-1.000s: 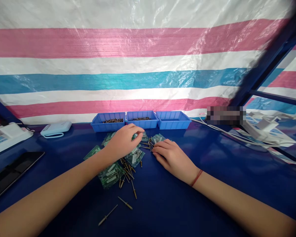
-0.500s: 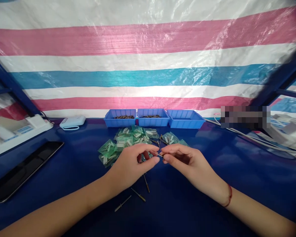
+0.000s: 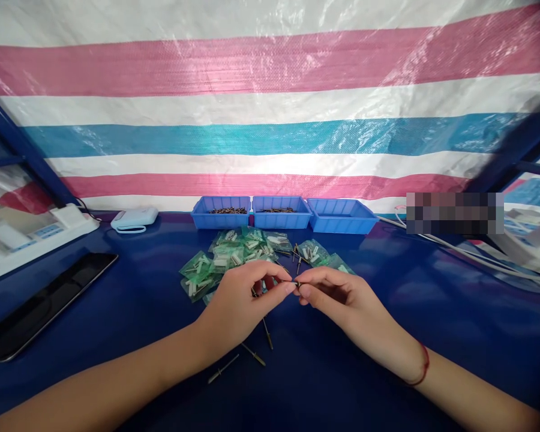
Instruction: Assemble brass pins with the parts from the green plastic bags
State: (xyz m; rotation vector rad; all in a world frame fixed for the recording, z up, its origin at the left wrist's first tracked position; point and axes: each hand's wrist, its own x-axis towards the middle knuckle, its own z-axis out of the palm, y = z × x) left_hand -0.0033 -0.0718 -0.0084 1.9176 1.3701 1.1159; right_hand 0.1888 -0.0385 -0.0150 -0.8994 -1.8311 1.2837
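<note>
Over the middle of the dark blue table, my left hand and my right hand meet at the fingertips. Between them is a thin metal blind rivet, pinched by thumb and forefinger on each side; most of it is covered by the fingers. Dark bits show behind the left fingers, too hidden to name. Below my left hand lie a loose rivet and a couple more like it. Just beyond the hands is a pile of green-tinted clear bags with small pale and metal parts inside, and several loose rivets beside them.
Three blue bins stand along the back: the left bin and middle bin hold small metal parts, while the right bin shows none. A black phone-like slab, power strip, pale blue case and cables flank them.
My left fingertips have come closer to my right ones, so less of the rivet shows between them. The camera view has shifted slightly.
</note>
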